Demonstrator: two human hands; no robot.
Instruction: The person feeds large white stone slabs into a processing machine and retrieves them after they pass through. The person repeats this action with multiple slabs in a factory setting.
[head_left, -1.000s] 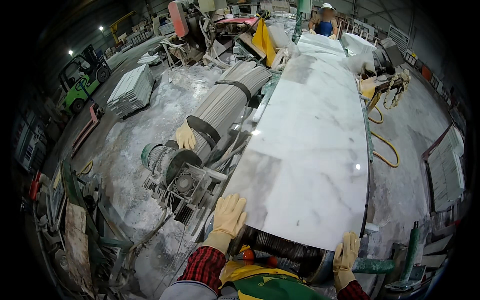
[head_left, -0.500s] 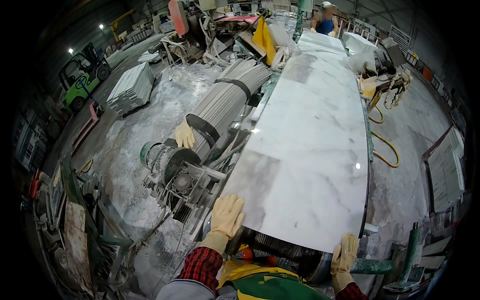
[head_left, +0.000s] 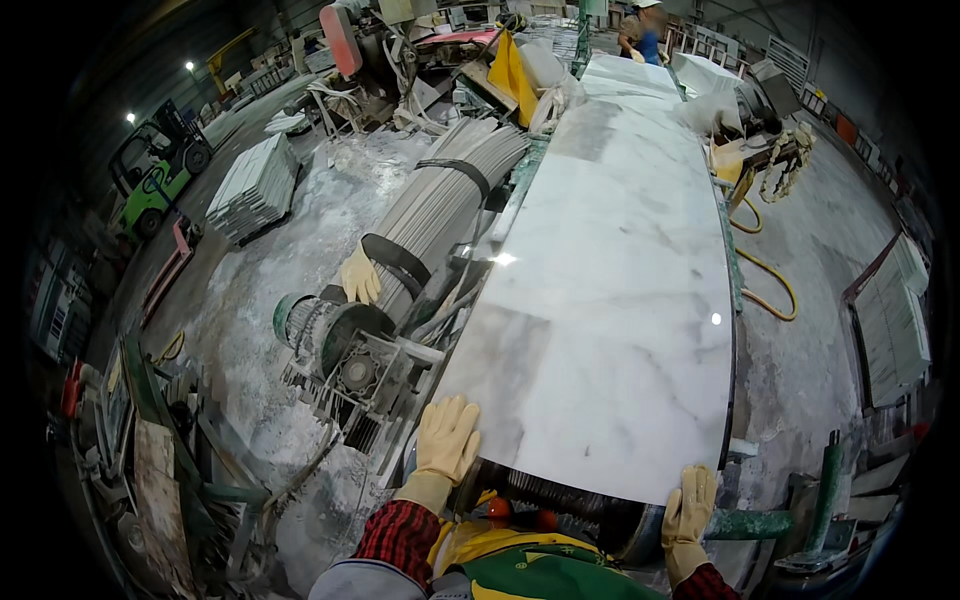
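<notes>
A long, polished white stone slab [head_left: 620, 300] with grey veining stretches away from me on a machine bed, over a dark ribbed roller [head_left: 550, 494]. My left hand [head_left: 448, 438], in a cream rubber glove, rests with fingers extended at the slab's near left corner. At the near right corner is my right hand [head_left: 689, 520], gloved alike, its fingers straight and pointing forward along the edge. Neither hand is wrapped round anything. Red checked sleeves and a green and yellow apron [head_left: 550, 572] show below.
To the left are a dusty motor [head_left: 335, 325], a strapped bundle of strips [head_left: 445, 205] with a spare glove [head_left: 360, 275], a slab stack [head_left: 253, 187] and a green forklift [head_left: 160, 170]. A person [head_left: 642, 35] stands at the far end. A yellow hose [head_left: 768, 280] lies right.
My view has shifted slightly. The person at the far end has turned aside, and their hands have moved. Both my hands stay at the slab's near corners.
</notes>
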